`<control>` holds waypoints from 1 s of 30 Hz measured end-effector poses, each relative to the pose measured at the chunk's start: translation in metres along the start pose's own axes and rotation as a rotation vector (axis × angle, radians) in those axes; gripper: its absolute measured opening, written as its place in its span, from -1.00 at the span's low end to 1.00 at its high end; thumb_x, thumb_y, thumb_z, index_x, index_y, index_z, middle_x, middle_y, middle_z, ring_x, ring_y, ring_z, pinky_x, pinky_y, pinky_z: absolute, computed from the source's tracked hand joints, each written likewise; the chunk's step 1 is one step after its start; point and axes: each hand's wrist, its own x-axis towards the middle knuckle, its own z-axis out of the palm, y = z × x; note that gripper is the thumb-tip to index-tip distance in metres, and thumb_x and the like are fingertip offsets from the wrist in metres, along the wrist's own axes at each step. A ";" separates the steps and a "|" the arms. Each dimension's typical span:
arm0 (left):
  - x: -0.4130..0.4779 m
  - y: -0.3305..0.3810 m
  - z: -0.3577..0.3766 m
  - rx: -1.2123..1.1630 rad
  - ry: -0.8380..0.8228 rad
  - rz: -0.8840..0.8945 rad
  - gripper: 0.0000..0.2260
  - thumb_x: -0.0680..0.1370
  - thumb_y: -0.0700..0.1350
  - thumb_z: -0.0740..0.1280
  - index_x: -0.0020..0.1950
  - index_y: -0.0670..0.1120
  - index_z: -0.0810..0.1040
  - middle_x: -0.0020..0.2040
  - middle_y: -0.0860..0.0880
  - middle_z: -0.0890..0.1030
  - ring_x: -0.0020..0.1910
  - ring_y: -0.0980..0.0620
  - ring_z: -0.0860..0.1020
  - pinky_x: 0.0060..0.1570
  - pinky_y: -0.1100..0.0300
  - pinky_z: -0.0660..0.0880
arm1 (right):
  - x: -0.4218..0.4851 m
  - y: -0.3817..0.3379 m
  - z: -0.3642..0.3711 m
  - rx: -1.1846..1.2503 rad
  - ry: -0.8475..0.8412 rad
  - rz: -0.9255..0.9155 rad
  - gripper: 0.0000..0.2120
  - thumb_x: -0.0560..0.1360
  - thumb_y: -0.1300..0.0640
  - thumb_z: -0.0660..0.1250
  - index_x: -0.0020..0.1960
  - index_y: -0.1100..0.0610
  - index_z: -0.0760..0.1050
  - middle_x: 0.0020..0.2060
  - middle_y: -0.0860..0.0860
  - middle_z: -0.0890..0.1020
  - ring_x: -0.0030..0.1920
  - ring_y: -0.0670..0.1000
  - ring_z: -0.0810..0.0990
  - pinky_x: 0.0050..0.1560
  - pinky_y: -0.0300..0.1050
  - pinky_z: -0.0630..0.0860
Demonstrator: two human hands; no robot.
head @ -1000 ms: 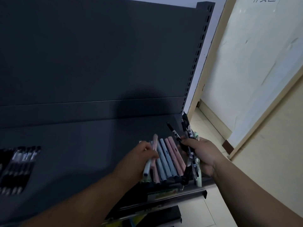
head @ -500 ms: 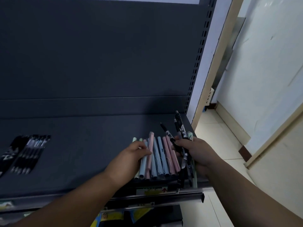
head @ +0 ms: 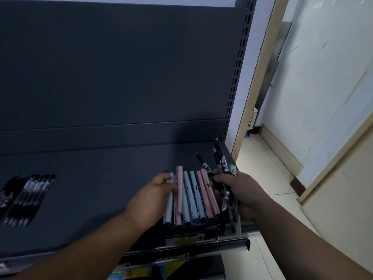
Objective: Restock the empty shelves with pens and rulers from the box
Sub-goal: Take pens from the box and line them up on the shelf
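left hand (head: 153, 197): fingers lightly bent, tips on the leftmost of the pastel pens (head: 191, 197); one pale blue pen runs under the palm. Pinch or plain rest: cannot tell.
right hand (head: 240, 190): fingers curled tight round the black pen bundle (head: 220, 164). Pen tips fan out above the fingers toward the back panel, and the other ends hang below the fist, past the shelf lip.
pastel pens: pink and pale blue, side by side, flat on the shelf (head: 90, 178), between the two sets of fingers. The row's right edge is just beside the right fingertips.
odd one: one pink pen lies further back than its neighbours, just right of the left fingertips.
black pen row (head: 26, 199): flat on the same shelf, well left of the left fingers.
price rail (head: 181, 245): along the shelf front, below both wrists.
slotted upright (head: 238, 67): beyond the right fingers, at the shelf's right end.
floor (head: 268, 168): pale tile, right of the right hand.
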 end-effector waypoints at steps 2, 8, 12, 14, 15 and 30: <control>0.009 0.008 -0.006 -0.074 0.046 -0.084 -0.69 0.63 -0.19 0.16 0.31 -0.02 0.54 0.34 0.02 0.41 0.20 0.08 0.48 0.16 0.27 0.45 | 0.001 0.001 0.001 0.006 0.001 0.002 -0.89 0.48 0.33 0.38 0.01 0.26 0.59 -0.21 0.20 0.68 -0.18 0.09 0.64 -0.23 -0.11 0.56; 0.053 0.028 -0.008 0.019 -0.214 -0.374 -0.53 0.50 0.27 0.27 0.16 -0.10 0.41 0.06 -0.04 0.50 -0.06 0.01 0.48 -0.18 0.19 0.41 | 0.001 0.006 0.003 0.006 0.003 -0.003 -0.86 0.48 0.35 0.37 0.04 0.30 0.58 -0.24 0.19 0.69 -0.22 0.05 0.67 -0.26 -0.13 0.56; 0.069 0.031 -0.004 0.056 -0.246 -0.361 -0.72 0.51 0.14 0.28 -0.06 -0.08 0.42 -0.13 -0.03 0.49 -0.27 0.09 0.44 -0.37 0.21 0.34 | 0.001 0.009 0.001 0.009 0.005 0.007 -0.87 0.48 0.36 0.37 0.03 0.30 0.57 -0.25 0.18 0.68 -0.20 0.05 0.67 -0.26 -0.16 0.57; 0.072 0.032 -0.010 0.007 -0.230 -0.378 -0.72 0.54 0.12 0.26 -0.14 -0.10 0.44 -0.23 -0.01 0.48 -0.32 0.11 0.43 -0.43 0.23 0.31 | 0.001 0.009 -0.001 0.019 0.007 0.014 -0.88 0.49 0.36 0.36 0.02 0.29 0.57 -0.25 0.18 0.67 -0.23 0.04 0.67 -0.30 -0.18 0.57; 0.071 0.032 -0.014 -0.026 -0.218 -0.383 -0.70 0.55 0.12 0.25 -0.19 -0.11 0.45 -0.28 0.00 0.47 -0.34 0.10 0.43 -0.44 0.24 0.31 | 0.000 0.009 -0.002 0.024 0.006 0.019 -0.88 0.49 0.36 0.36 0.02 0.28 0.57 -0.25 0.18 0.67 -0.27 0.02 0.67 -0.32 -0.19 0.57; 0.000 0.010 -0.003 -0.182 -0.009 0.313 -0.81 0.49 -0.18 0.22 -0.08 0.13 0.43 -0.04 0.13 0.56 -0.04 0.24 0.50 0.02 0.31 0.45 | 0.000 -0.001 0.010 0.023 0.025 0.013 -0.83 0.48 0.31 0.38 0.07 0.25 0.58 -0.25 0.16 0.66 -0.40 0.00 0.58 -0.35 -0.16 0.50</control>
